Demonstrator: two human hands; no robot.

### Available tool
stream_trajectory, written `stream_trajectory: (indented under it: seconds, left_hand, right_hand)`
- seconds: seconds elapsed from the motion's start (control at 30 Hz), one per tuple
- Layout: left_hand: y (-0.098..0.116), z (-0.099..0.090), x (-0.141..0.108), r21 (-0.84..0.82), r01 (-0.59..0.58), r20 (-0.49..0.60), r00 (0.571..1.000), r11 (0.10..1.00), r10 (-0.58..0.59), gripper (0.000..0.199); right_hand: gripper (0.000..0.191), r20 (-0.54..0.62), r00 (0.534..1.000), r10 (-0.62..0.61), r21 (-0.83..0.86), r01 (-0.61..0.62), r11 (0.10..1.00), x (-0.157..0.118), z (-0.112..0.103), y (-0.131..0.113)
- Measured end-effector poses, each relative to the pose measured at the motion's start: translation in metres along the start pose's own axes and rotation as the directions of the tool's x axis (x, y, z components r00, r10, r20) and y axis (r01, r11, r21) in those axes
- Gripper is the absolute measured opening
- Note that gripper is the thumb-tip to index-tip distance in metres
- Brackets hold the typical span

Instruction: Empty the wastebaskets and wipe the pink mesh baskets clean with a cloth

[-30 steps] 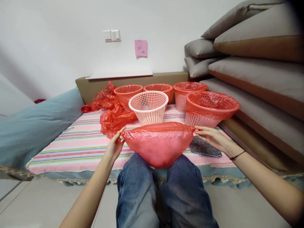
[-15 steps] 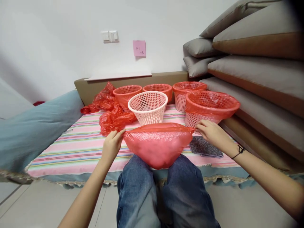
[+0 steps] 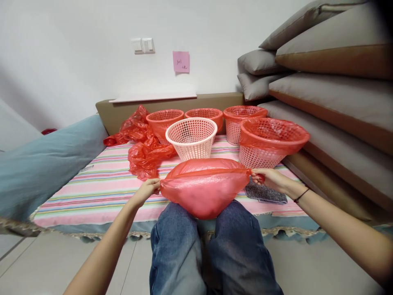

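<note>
A puffed-up red plastic bag (image 3: 204, 190) is stretched between my two hands, just above my knees. My left hand (image 3: 149, 190) is closed on its left corner. On the other side, my right hand (image 3: 267, 179) grips the right corner, with a bit of red plastic bunched at the fingers. Behind the bag stands a pale pink mesh basket (image 3: 192, 137) with no bag over it. To its right is a basket (image 3: 260, 157) lined with a red bag that folds over the rim.
More red-bagged baskets (image 3: 166, 116) stand along the back. Crumpled red bags (image 3: 144, 157) lie to the left on the striped cloth (image 3: 92, 192). A dark grey cloth (image 3: 267, 193) is near my right hand. Grey cushions (image 3: 331, 90) are stacked at the right.
Both hands have lowered a little and turned, drawing the bag's top edge down toward me. More of the bag now bulges behind that edge. The baskets have stayed in place.
</note>
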State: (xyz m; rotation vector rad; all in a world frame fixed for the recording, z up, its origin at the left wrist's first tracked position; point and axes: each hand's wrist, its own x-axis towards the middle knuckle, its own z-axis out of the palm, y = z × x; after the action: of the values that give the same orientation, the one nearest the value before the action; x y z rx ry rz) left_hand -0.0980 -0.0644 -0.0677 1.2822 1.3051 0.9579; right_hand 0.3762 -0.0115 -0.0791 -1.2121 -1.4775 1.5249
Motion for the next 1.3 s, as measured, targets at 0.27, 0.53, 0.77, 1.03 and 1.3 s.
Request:
stream_trajectory:
  seconds: [0.27,0.53,0.77,1.03,1.3]
  left_hand:
    - [-0.020,0.002,0.005,-0.216,0.260,0.191,0.957,0.941,-0.220,0.024]
    - [-0.032,0.008,0.015,-0.279,0.352,0.203,0.931,0.894,-0.303,0.032]
    - [-0.036,0.007,0.027,-0.275,0.147,-0.051,0.985,0.950,-0.167,0.025]
    - [-0.042,0.005,0.034,-0.233,-0.015,-0.259,0.965,0.972,-0.047,0.022]
    - [-0.081,0.052,0.066,-0.230,0.091,-0.193,0.972,0.969,-0.137,0.026]
  right_hand:
    - [0.017,0.149,0.930,0.337,0.412,-0.368,0.834,-0.002,0.004,0.019]
    - [0.017,0.177,0.910,0.375,0.431,-0.414,0.802,0.008,0.010,0.036]
    - [0.020,-0.015,0.976,0.219,0.401,-0.195,0.895,0.020,0.015,0.046]
    - [0.031,-0.278,0.961,0.000,0.173,0.050,0.984,0.033,0.028,0.057]
    - [0.036,-0.312,0.948,0.059,0.378,0.066,0.924,0.056,0.077,0.091]
